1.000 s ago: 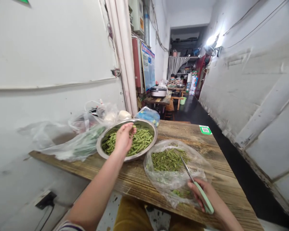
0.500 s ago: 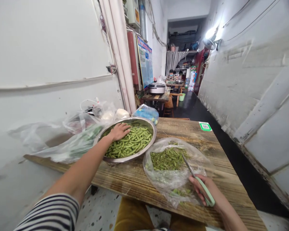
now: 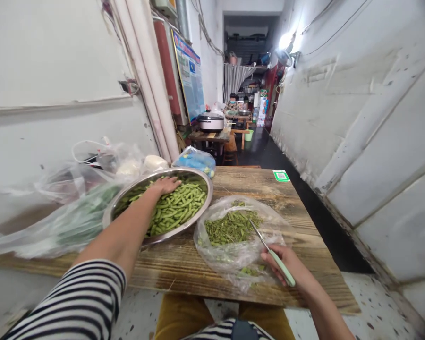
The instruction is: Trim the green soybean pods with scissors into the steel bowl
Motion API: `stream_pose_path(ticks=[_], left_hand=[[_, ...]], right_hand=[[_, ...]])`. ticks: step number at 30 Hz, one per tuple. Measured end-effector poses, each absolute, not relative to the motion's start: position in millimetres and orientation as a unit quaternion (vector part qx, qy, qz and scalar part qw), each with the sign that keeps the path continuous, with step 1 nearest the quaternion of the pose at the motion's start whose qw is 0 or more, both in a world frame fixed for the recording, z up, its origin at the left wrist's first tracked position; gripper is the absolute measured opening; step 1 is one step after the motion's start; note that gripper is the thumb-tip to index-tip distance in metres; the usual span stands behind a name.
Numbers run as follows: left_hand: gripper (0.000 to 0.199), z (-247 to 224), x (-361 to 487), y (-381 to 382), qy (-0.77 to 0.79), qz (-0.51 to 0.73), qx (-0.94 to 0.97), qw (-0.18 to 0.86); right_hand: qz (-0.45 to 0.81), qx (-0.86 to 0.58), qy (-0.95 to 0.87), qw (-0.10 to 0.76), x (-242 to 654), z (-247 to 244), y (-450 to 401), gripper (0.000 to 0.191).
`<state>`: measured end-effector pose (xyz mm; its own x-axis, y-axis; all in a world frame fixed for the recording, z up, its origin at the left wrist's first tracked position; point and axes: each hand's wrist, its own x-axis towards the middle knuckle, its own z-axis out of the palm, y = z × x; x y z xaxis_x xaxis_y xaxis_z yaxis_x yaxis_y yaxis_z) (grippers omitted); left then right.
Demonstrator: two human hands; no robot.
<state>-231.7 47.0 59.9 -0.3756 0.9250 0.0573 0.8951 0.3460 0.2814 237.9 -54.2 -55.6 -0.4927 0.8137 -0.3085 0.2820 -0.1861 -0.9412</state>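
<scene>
The fingers of the left hand (image 3: 164,185) lie spread and relaxed on plump green bean pods (image 3: 175,208) in a round stainless-steel bowl (image 3: 206,200), while the right hand (image 3: 286,264) clenches a slim steel knife with a pale green handle (image 3: 286,269), its tip at eleven o'clock over a clear plastic bag (image 3: 216,259) of chopped green stems (image 3: 230,227) on a weathered wooden table (image 3: 290,283).

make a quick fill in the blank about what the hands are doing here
The left hand rests on green pods in a ____ bowl.
The right hand holds scissors with ____ handles.
The blades are above a plastic bag lying on a ____ table.

steel, green, wooden
</scene>
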Motion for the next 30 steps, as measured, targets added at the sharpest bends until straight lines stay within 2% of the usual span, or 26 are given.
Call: stream_pose_path(ticks=[4, 7, 11, 13, 15, 17, 21, 27, 30], left_hand=[[0.065, 83, -199, 31, 0.84, 0.166, 0.517, 0.018], [0.053, 112, -154, 7, 0.789, 0.228, 0.551, -0.147], [0.037, 130, -69, -48, 0.679, 0.25, 0.654, -0.22], [0.035, 114, -26, -70, 0.585, 0.217, 0.76, -0.179], [0.029, 84, 7, -75, 0.479, 0.167, 0.861, -0.047], [0.024, 48, 27, -63, 0.489, 0.126, 0.863, 0.032], [0.022, -6, 41, -13, 0.619, 0.06, 0.782, 0.043], [0.012, -26, 42, 29, 0.682, 0.099, 0.715, 0.119], [0.018, -23, 38, 29, 0.679, 0.2, 0.678, 0.196]], right_hand=[[0.588, -0.482, -0.605, 0.237, 249, -50, -58, 0.043], [0.554, -0.497, -0.625, 0.234, 260, -48, -59, 0.038], [0.521, -0.506, -0.651, 0.221, 267, -48, -58, 0.035], [0.511, -0.504, -0.661, 0.219, 266, -48, -57, 0.034], [0.503, -0.496, -0.672, 0.223, 265, -47, -57, 0.034], [0.494, -0.491, -0.68, 0.228, 264, -47, -59, 0.033], [0.463, -0.497, -0.695, 0.236, 267, -46, -63, 0.034], [0.427, -0.502, -0.711, 0.244, 272, -45, -64, 0.039], [0.405, -0.507, -0.721, 0.245, 269, -38, -63, 0.04]])
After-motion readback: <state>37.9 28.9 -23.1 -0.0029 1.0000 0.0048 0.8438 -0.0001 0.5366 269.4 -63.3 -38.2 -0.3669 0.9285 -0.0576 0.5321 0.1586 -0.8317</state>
